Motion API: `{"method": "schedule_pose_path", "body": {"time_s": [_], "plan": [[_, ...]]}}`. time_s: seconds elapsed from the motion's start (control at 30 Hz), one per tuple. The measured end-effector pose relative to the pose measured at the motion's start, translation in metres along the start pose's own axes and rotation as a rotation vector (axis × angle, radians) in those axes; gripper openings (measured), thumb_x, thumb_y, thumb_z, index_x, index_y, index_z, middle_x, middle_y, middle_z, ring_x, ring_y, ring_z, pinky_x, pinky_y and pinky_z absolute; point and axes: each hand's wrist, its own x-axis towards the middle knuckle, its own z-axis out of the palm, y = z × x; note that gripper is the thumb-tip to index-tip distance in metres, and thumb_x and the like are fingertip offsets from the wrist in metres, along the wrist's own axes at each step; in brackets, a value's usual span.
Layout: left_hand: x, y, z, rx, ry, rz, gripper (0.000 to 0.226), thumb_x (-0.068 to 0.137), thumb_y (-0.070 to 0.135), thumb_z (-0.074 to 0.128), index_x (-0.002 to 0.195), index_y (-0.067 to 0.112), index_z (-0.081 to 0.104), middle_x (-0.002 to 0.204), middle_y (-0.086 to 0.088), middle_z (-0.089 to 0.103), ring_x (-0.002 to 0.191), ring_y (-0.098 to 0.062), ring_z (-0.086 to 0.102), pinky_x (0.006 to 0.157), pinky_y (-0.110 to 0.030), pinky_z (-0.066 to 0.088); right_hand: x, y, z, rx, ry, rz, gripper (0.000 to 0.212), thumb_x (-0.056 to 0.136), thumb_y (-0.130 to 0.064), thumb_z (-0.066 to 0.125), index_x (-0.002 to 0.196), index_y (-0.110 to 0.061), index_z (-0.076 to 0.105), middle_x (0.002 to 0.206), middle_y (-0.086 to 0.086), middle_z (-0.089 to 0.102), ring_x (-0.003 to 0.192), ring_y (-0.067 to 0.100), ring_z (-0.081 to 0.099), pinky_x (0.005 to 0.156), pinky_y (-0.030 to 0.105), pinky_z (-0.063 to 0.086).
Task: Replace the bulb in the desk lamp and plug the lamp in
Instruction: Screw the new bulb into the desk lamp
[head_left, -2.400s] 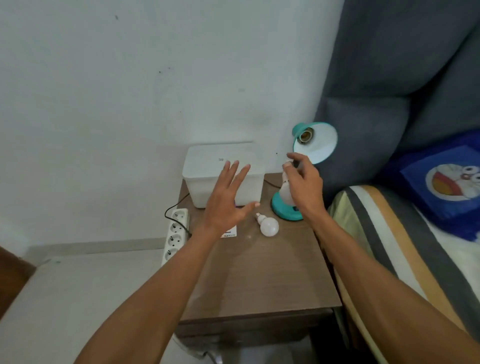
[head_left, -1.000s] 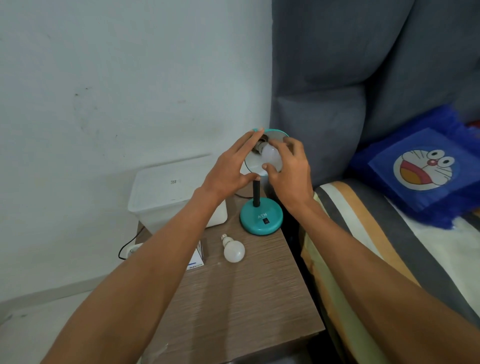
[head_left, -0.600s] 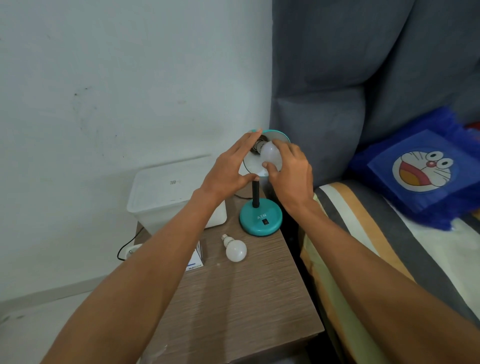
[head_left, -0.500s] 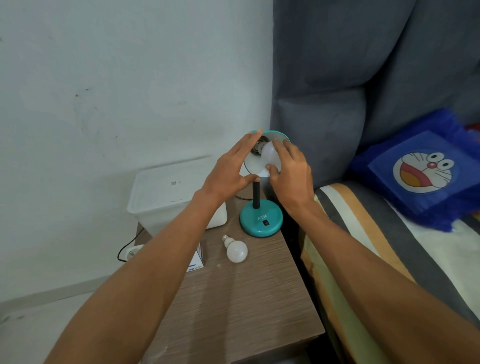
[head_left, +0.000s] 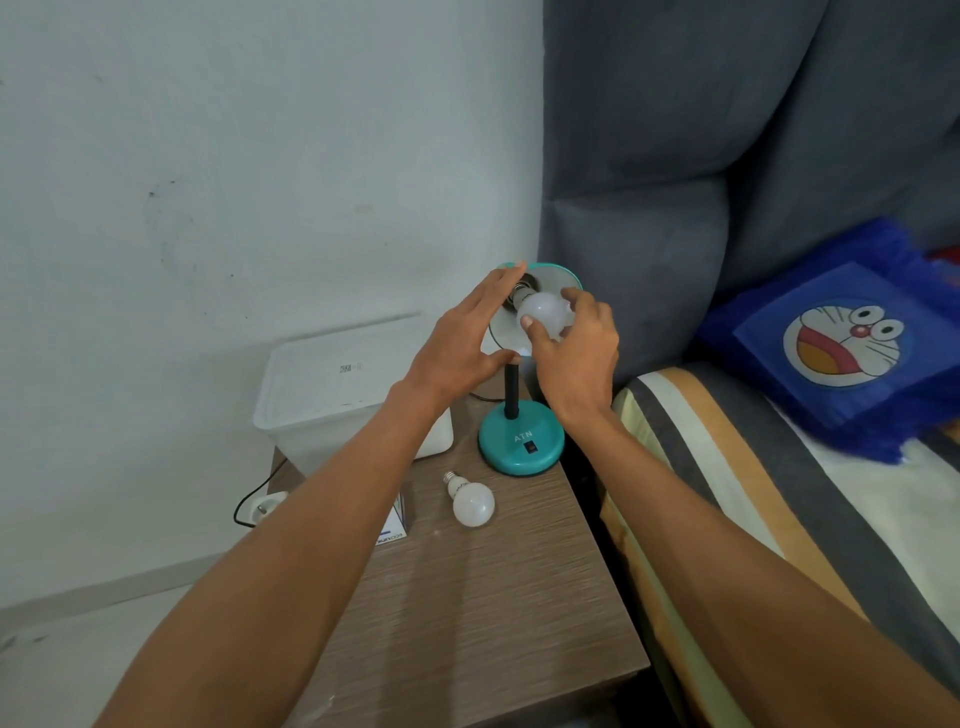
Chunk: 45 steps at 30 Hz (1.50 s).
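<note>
At the lamp shade (head_left: 558, 275): my right hand (head_left: 576, 358) grips a white bulb (head_left: 545, 314) (base at socket). My left hand (head_left: 457, 348), fingers spread, steadies the shade's rim. On the nightstand (head_left: 493, 597): one spare bulb (head_left: 470, 501).

I see R hand (head_left: 574, 358) pinching bulb (head_left: 545, 313) at lamp shade (head_left: 558, 275) socket | L hand (head_left: 457, 343) open, fingers on shade's left rim | teal lamp base (head_left: 521, 439) upright on wood surface (head_left: 467, 597) | spare bulb (head_left: 470, 501) lying near base, apart | white box (head_left: 332, 395) behind L arm | bed (head_left: 805, 519) at right
</note>
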Motion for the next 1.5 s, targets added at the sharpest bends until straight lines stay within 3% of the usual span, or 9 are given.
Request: {"method": "schedule_pose_path", "body": {"time_s": [0.17, 0.3, 0.57, 0.77, 0.93, 1.07, 1.17, 1.3, 1.5], "plan": [[-0.001, 0.0, 0.0, 0.001, 0.001, -0.004, 0.103, 0.082, 0.02, 0.089, 0.165, 0.019, 0.028, 0.168, -0.004, 0.036, 0.154, -0.023, 0.038, 0.122, -0.029, 0.035, -0.003, 0.008, 0.001, -0.072, -0.073, -0.183, 0.058, 0.083, -0.018, 0.078, 0.135, -0.021, 0.053, 0.132, 0.006, 0.052, 0.113, 0.026, 0.06, 0.091, 0.041, 0.057], [-0.001, -0.001, 0.0, 0.009, 0.013, -0.009, 0.103, 0.082, 0.018, 0.089, 0.164, 0.02, 0.028, 0.168, -0.002, 0.036, 0.152, -0.023, 0.04, 0.12, -0.025, 0.034, 0.004, 0.001, -0.002, -0.042, -0.034, 0.066, 0.056, 0.087, -0.047, 0.07, 0.126, -0.01, 0.058, 0.112, 0.009, 0.07, 0.098, 0.023, 0.068, 0.073, 0.02, 0.047], [0.0, -0.001, 0.001, 0.009, 0.008, -0.003, 0.102, 0.082, 0.017, 0.088, 0.164, 0.021, 0.028, 0.168, -0.002, 0.037, 0.152, -0.022, 0.041, 0.12, -0.028, 0.039, 0.001, -0.003, 0.002, -0.067, 0.003, -0.172, 0.038, 0.092, -0.029, 0.068, 0.128, -0.02, 0.058, 0.126, 0.006, 0.053, 0.105, 0.017, 0.058, 0.087, 0.029, 0.054], [-0.001, -0.002, 0.0, 0.012, 0.011, -0.008, 0.104, 0.082, 0.018, 0.089, 0.165, 0.022, 0.026, 0.169, -0.002, 0.035, 0.155, -0.022, 0.036, 0.123, -0.033, 0.036, 0.008, -0.005, 0.0, 0.123, 0.08, 0.265, 0.041, 0.092, -0.044, 0.065, 0.117, -0.012, 0.062, 0.111, 0.008, 0.07, 0.091, 0.013, 0.062, 0.072, 0.02, 0.047], [-0.001, -0.001, 0.002, 0.018, 0.009, -0.008, 0.104, 0.082, 0.017, 0.089, 0.164, 0.02, 0.027, 0.169, -0.004, 0.035, 0.154, -0.025, 0.038, 0.123, -0.04, 0.039, 0.006, -0.005, -0.001, 0.053, 0.003, 0.073, 0.049, 0.086, -0.042, 0.071, 0.127, -0.021, 0.055, 0.122, 0.007, 0.059, 0.105, 0.019, 0.06, 0.084, 0.027, 0.052], [-0.001, -0.002, 0.003, 0.011, 0.019, 0.008, 0.102, 0.083, 0.017, 0.088, 0.164, 0.019, 0.028, 0.169, -0.005, 0.036, 0.154, -0.025, 0.038, 0.122, -0.044, 0.041, 0.002, 0.002, 0.001, -0.021, -0.069, -0.028, 0.053, 0.081, -0.035, 0.078, 0.128, -0.021, 0.057, 0.121, 0.007, 0.062, 0.099, 0.021, 0.066, 0.086, 0.035, 0.057], [-0.002, -0.002, 0.002, 0.023, 0.018, 0.001, 0.103, 0.081, 0.015, 0.089, 0.164, 0.018, 0.028, 0.168, -0.005, 0.036, 0.153, -0.026, 0.039, 0.123, -0.032, 0.038, 0.007, -0.007, -0.001, 0.066, -0.024, 0.177, 0.051, 0.085, -0.047, 0.071, 0.122, -0.012, 0.063, 0.112, 0.009, 0.069, 0.092, 0.016, 0.065, 0.076, 0.022, 0.048], [-0.001, -0.003, 0.001, 0.026, 0.014, 0.005, 0.103, 0.081, 0.016, 0.09, 0.164, 0.018, 0.028, 0.168, -0.004, 0.037, 0.152, -0.023, 0.04, 0.118, -0.006, 0.024, 0.01, -0.012, 0.001, 0.112, 0.041, 0.239, 0.049, 0.089, -0.043, 0.067, 0.128, -0.014, 0.059, 0.119, 0.01, 0.066, 0.104, 0.021, 0.063, 0.085, 0.029, 0.051], [-0.001, -0.002, 0.001, 0.003, 0.019, 0.003, 0.102, 0.083, 0.017, 0.088, 0.164, 0.019, 0.028, 0.169, -0.004, 0.036, 0.155, -0.023, 0.036, 0.124, -0.033, 0.035, 0.003, -0.003, 0.005, -0.049, -0.062, -0.055, 0.055, 0.083, -0.033, 0.076, 0.132, -0.023, 0.054, 0.128, 0.006, 0.052, 0.106, 0.022, 0.062, 0.089, 0.033, 0.054]]}}
